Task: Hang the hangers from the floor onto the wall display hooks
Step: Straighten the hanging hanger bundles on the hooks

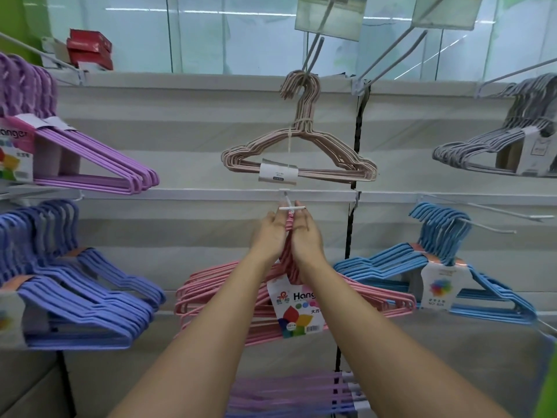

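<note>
Nearest the camera, low on the wall display, a purple hanger bundle (289,393) hangs just under the forearms. Above it, both arms reach up and forward to the pink hanger bundle (229,300), the pack in hand, which sits in the middle of the lower row with its paper label (297,309) facing out. The left hand (269,233) and right hand (304,233) close in from either side on the bunched pink hook necks, fingers mostly straight and angled upward, pressing the necks together between them; whether any finger curls right round the wire cannot be told from here. Just above the fingertips the white tip of the display hook (291,208) shows, so the necks appear to be at or right on the prong. To do this step well, I would keep all the necks squeezed as 1 stack, lead them squarely over the tip, then slide the pack back toward the wall before letting go, so no single hanger slips off. On either side hang 2 neighbours, a violet-blue bundle (84,303) at the left edge and a light blue bundle (437,282) to the right. Farther up, a beige wire bundle (301,155) hangs from the upper row.
</note>
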`<state>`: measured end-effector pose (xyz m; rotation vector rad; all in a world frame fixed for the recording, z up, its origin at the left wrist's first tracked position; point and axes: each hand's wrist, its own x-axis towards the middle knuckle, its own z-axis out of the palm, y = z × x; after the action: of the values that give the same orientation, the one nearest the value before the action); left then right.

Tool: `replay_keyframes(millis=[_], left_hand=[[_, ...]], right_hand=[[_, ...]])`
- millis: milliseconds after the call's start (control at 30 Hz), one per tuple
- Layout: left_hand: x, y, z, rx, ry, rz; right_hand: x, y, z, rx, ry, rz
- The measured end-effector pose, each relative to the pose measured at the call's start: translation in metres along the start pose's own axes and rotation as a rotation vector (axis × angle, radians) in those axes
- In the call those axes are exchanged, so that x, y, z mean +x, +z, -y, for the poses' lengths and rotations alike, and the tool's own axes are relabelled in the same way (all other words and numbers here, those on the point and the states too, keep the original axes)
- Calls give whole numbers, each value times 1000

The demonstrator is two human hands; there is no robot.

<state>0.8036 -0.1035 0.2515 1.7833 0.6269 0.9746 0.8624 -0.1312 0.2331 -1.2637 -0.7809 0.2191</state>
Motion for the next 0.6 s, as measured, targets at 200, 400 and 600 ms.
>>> replay_keyframes(millis=[200, 400, 600], left_hand=[[3, 1, -5, -7, 68, -113], [9, -3, -5, 69, 74, -141], [18, -3, 0, 4, 62, -162]], right_hand=[[0, -1, 9, -58, 17, -56], [8, -1, 8, -218, -53, -53], [26, 4, -10, -175, -8, -2]])
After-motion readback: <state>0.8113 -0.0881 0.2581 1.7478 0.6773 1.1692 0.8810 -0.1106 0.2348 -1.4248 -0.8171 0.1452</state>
